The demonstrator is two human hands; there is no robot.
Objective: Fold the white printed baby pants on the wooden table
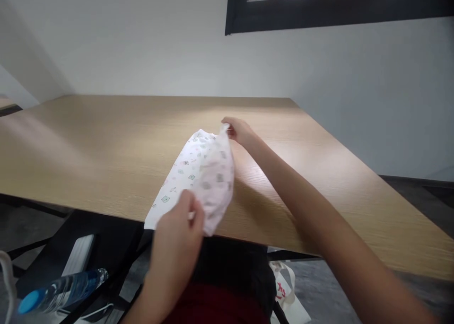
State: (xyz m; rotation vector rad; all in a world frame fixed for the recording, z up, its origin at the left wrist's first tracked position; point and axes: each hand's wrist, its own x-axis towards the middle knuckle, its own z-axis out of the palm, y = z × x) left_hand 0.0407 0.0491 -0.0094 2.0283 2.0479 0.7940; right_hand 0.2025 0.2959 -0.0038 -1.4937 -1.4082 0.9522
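Note:
A thin white cloth [189,165] with small printed figures lies partly on the wooden table [106,149], near its front edge. Its right part is lifted and blurred by motion. My right hand [238,129] pinches the far right corner of the cloth just above the tabletop. At the near side, my left hand [180,227] has its fingers closed at the cloth's lower edge, at about the table's front edge. The cloth's near left corner hangs slightly past that edge.
Below the table on the left, a water bottle [67,288] with a blue cap and a white flat object [78,254] rest on a black chair [117,234]. A white bag [289,295] is on the floor. A wall [159,45] with a dark-framed window [319,14] stands behind.

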